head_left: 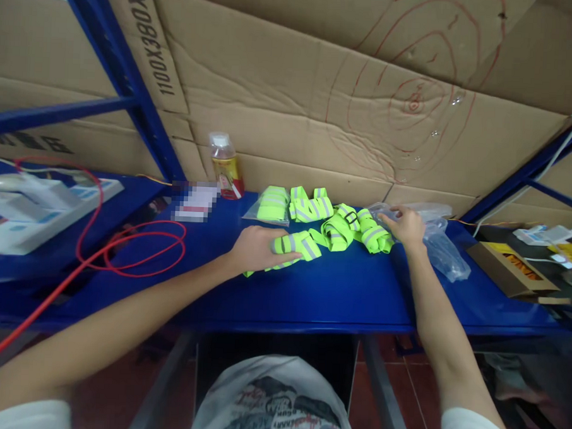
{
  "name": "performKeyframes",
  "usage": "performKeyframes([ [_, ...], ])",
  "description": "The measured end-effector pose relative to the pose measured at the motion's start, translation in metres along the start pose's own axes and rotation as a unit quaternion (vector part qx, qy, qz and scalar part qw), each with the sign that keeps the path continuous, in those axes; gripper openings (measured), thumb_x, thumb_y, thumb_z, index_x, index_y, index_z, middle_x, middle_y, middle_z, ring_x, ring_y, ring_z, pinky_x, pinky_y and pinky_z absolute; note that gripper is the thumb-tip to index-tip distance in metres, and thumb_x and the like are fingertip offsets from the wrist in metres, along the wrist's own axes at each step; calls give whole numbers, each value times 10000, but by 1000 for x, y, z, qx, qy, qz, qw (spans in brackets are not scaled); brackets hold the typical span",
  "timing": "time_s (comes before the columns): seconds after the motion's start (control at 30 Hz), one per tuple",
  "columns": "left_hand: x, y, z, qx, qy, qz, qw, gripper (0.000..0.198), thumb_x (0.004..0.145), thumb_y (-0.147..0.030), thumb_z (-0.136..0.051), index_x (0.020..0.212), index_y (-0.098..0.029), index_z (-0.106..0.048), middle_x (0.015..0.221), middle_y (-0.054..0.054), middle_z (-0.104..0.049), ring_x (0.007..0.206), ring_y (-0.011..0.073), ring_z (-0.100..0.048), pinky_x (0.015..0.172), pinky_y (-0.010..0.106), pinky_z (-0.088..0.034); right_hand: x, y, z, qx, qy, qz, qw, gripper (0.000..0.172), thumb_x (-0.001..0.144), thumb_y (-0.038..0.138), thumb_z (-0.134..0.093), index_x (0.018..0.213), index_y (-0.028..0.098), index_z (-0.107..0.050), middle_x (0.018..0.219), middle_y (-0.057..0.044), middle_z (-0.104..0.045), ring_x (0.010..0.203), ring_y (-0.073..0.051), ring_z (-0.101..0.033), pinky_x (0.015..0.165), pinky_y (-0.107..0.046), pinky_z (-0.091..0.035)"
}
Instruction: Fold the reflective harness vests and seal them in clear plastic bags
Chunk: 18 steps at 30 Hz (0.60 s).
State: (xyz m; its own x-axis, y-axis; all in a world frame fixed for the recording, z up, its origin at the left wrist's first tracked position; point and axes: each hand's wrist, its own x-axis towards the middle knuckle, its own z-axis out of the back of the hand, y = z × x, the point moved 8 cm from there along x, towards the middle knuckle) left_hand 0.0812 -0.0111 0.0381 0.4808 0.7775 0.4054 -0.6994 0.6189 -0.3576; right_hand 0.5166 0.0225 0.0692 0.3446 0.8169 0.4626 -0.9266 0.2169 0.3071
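My left hand (256, 248) is closed round a folded bundle of neon-yellow reflective strap (298, 245) with silver stripes, low over the blue table. My right hand (405, 226) pinches the edge of a clear plastic bag (385, 211) at the right end of the row. Between the hands lie more reflective strap bundles: one with a black buckle (337, 232), a rolled one (374, 232) close to my right fingers, and a loosely folded one (310, 206) behind. A bagged reflective strap (273, 204) lies flat behind my left hand.
More clear plastic bags (443, 243) lie to the right of my wrist. A bottle (226, 167) stands against the cardboard at the back. A red cable (145, 233) coils at left, near a power strip (49, 217). An open cardboard box (515, 272) sits at right.
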Motion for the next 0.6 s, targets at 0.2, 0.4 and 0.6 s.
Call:
performKeyframes([
  [0.2, 1, 1, 1, 3, -7, -2, 1000, 540, 858, -769, -763, 915, -235, -824, 799, 47, -809, 779, 252, -767, 684, 310, -429, 2, -22, -28, -58, 82, -17, 995, 364, 888, 493, -781, 1079, 199, -879, 1013, -149, -805, 915, -310, -723, 822, -386, -528],
  [0.4, 5, 2, 7, 1, -13, 10, 1000, 523, 846, -742, -792, 888, -221, -825, 816, 58, -813, 814, 262, -771, 696, 309, -430, -14, 24, 42, 132, -202, 90, 966, 496, 1062, 536, -539, 1049, 153, -853, 760, -62, -620, 716, -220, -582, 739, -364, -490],
  [0.6, 15, 31, 30, -140, -63, 90, 984, 551, 846, -714, -812, 948, -175, -857, 871, 43, -833, 791, 210, -718, 707, 284, -459, -73, 125, 29, 244, -60, 344, 905, 297, 1057, 412, -610, 1105, 248, -852, 1060, -97, -727, 977, -254, -683, 891, -422, -536],
])
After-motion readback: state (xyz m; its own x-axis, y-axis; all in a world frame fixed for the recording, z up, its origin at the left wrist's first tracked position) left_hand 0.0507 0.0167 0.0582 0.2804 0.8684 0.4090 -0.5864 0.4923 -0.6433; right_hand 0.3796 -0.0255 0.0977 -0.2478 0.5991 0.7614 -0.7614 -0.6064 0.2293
